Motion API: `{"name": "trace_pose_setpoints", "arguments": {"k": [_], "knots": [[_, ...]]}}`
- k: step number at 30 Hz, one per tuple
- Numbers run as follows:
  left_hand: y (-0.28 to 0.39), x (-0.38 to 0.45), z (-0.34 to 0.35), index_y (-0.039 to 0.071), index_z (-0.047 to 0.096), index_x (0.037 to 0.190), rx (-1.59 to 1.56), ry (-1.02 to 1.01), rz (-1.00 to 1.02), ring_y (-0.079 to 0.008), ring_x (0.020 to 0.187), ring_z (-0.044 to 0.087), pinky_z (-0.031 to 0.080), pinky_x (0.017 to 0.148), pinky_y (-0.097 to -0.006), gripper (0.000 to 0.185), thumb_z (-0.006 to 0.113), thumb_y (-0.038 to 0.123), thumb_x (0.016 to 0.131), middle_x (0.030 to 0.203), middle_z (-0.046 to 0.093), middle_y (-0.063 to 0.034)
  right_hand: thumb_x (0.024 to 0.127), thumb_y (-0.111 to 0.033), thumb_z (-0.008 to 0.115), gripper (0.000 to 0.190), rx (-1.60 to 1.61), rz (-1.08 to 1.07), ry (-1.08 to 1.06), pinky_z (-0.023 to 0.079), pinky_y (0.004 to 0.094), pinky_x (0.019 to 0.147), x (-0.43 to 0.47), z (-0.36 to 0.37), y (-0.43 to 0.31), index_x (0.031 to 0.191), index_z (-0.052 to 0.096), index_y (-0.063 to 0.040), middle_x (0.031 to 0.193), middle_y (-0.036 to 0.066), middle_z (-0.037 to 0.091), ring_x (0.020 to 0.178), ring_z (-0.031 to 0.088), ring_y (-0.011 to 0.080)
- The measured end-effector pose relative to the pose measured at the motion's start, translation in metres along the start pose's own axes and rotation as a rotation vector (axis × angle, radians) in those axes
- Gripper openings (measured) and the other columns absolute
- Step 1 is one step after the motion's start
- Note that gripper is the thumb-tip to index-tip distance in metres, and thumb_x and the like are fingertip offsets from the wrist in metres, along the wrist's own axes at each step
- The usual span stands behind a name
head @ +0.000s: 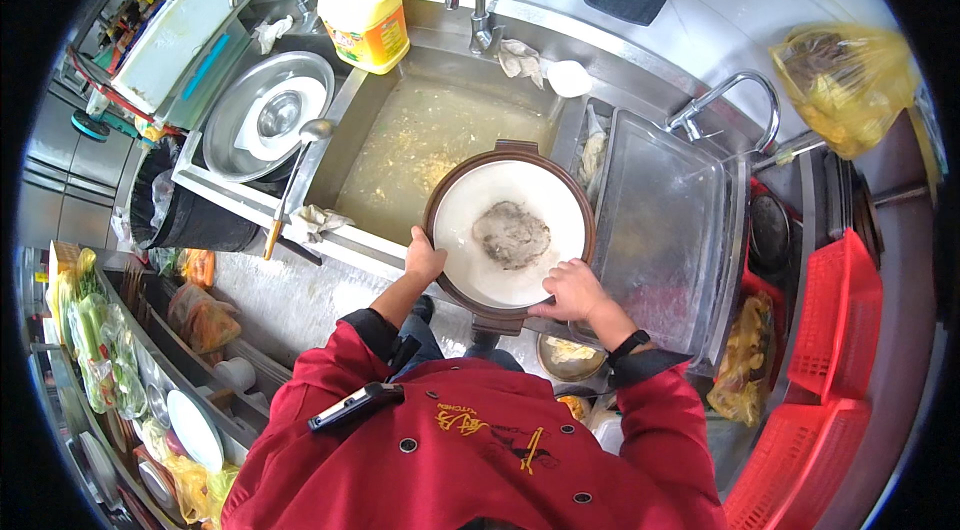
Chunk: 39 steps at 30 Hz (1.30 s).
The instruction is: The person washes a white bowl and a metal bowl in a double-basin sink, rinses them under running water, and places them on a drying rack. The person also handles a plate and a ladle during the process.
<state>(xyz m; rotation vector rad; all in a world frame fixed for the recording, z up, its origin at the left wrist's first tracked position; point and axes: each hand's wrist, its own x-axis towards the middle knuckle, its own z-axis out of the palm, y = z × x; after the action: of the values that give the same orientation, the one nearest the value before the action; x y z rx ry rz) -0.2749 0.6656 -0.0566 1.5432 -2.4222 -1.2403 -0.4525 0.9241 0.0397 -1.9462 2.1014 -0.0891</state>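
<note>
A brown clay pot [509, 230] with a white glazed inside is held over the front edge of the sink. A grey-brown scorched patch [513, 234] covers the middle of its bottom. My left hand [424, 255] grips the rim on the left, thumb up along the outside. At the lower right, my right hand [576, 291] has its fingers curled over the rim onto the white inner wall. Behind the pot lies the steel sink basin [364, 147], filled with cloudy water and floating food scraps.
A yellow detergent jug [364, 27] stands on the left divider, near a ladle [289, 185] and a steel bowl [225, 117]. On the right are a clear plastic tub [660, 230] and red baskets [836, 320]. A middle faucet [476, 1] rises behind the basin. Below sits a food-filled bowl [551, 369].
</note>
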Motion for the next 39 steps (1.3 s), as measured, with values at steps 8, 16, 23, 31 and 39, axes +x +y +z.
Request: {"name": "trace_pose_setpoints", "arguments": {"k": [8, 16, 23, 31, 39], "knots": [[-0.002, 0.013, -0.012, -0.007, 0.039, 0.110, -0.107, -0.137, -0.030, -0.0432, 0.087, 0.065, 0.056, 0.070, -0.0494, 0.051, 0.066, 0.013, 0.072, 0.098, 0.062, -0.0315, 0.063, -0.058, 0.072, 0.050, -0.091, -0.054, -0.016, 0.044, 0.0346, 0.077, 0.011, -0.013, -0.012, 0.070, 0.062, -0.010, 0.075, 0.003, 0.059, 0.085, 0.059, 0.0209], [-0.021, 0.063, -0.038, -0.003, 0.056, 0.087, -0.571, -0.656, -0.488, -0.0292, 0.063, 0.066, 0.054, 0.042, -0.0449, 0.020, 0.064, 0.008, 0.072, 0.076, 0.061, -0.0172, 0.059, -0.067, 0.070, 0.062, 0.038, -0.018, 0.018, 0.048, 0.0392, 0.059, 0.106, -0.109, -0.022, 0.056, 0.062, -0.006, 0.061, 0.010, 0.060, 0.063, 0.061, 0.0297], [-0.060, 0.157, -0.085, 0.010, 0.054, 0.076, -0.775, -0.840, -0.617, -0.0222, 0.052, 0.053, 0.043, 0.038, -0.0350, 0.017, 0.061, 0.026, 0.078, 0.066, 0.052, -0.0059, 0.063, -0.067, 0.072, 0.067, 0.254, 0.450, -0.054, 0.048, 0.0400, 0.055, 0.216, -0.137, -0.053, 0.060, 0.065, -0.001, 0.055, 0.018, 0.057, 0.056, 0.060, 0.0342], [-0.086, 0.178, -0.150, 0.002, 0.060, 0.111, -0.819, -0.228, -0.042, -0.0246, 0.062, 0.057, 0.050, 0.057, -0.0381, 0.038, 0.057, 0.035, 0.091, 0.086, 0.058, -0.0112, 0.081, -0.064, 0.061, 0.067, 0.777, 0.899, 0.239, 0.047, 0.0378, 0.058, 0.270, -0.087, -0.062, 0.065, 0.067, 0.000, 0.054, 0.014, 0.059, 0.057, 0.062, 0.0208], [-0.145, 0.098, -0.221, 0.008, 0.060, 0.107, 0.548, 0.195, 0.315, -0.0345, 0.094, 0.054, 0.046, 0.082, -0.0438, 0.033, 0.066, 0.022, 0.077, 0.100, 0.055, -0.0153, 0.088, -0.042, 0.066, 0.051, 1.797, 1.077, 0.738, 0.052, 0.0365, 0.077, 0.285, -0.103, -0.071, 0.108, 0.062, 0.005, 0.101, 0.013, 0.066, 0.085, 0.064, 0.0211]]}}
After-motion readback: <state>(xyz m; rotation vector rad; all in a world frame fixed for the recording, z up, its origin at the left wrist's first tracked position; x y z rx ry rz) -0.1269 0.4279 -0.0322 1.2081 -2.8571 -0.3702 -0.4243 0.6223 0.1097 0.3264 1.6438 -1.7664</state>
